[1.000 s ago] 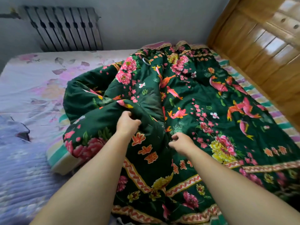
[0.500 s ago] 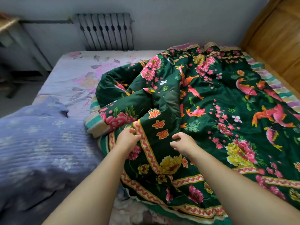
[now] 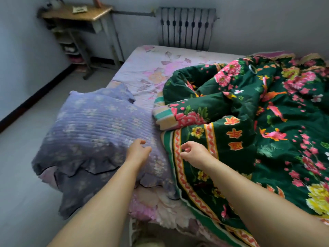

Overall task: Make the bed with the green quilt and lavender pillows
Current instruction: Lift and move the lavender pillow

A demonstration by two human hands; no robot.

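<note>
- The green quilt lies bunched over the right half of the bed, its left edge rolled back on itself, so it likely needs spreading.
- A lavender pillow sits at the bed's near left corner, just beside the quilt's border.
- The right hand hovers over that border, fingers loosely curled, holding nothing.
- The left hand hangs over the pillow, fingers relaxed, probably to lift it clear.

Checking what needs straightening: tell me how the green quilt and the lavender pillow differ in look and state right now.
The green quilt is dark green with bold pink flowers and fish; the lavender pillow is pale purple with faint blossoms. The quilt is bunched in heavy folds; the pillow lies flat. The quilt covers the bed's right side; the pillow overhangs the left edge. Neither is gripped by the left hand or right hand.
</note>
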